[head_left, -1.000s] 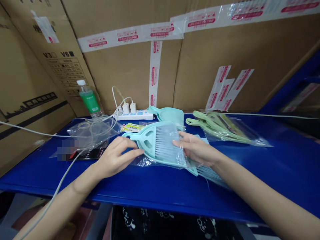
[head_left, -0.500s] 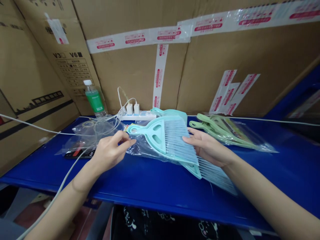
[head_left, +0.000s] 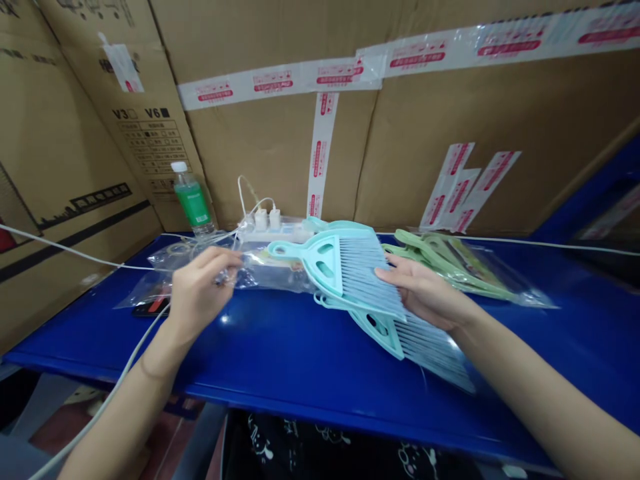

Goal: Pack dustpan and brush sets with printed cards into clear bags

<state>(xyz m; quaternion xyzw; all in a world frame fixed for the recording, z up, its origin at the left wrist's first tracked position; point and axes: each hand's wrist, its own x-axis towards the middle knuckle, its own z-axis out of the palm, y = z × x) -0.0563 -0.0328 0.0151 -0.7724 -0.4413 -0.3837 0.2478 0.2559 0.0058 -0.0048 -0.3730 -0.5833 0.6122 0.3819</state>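
Note:
My right hand (head_left: 425, 293) grips a turquoise hand brush (head_left: 327, 260) by its pale blue bristles, its handle pointing left. My left hand (head_left: 200, 290) is closed in a pinch on a clear plastic bag (head_left: 280, 275), which stretches from its fingers toward the brush handle. A second turquoise brush (head_left: 385, 327) lies on the table under the held one, bristles toward the lower right. Behind the held brush shows part of another turquoise piece (head_left: 337, 225); most of it is hidden.
Green plastic pieces in a clear bag (head_left: 460, 267) lie at the right. A power strip (head_left: 280, 231) with white chargers, a green-labelled bottle (head_left: 193, 203), loose cables and a phone (head_left: 150, 308) are at the left. Cardboard walls (head_left: 270, 147) stand behind the blue table (head_left: 280, 360).
My left hand has moved left, drawing the plastic bag off the brush handle, now bare. The brush in my right hand has shifted slightly right.

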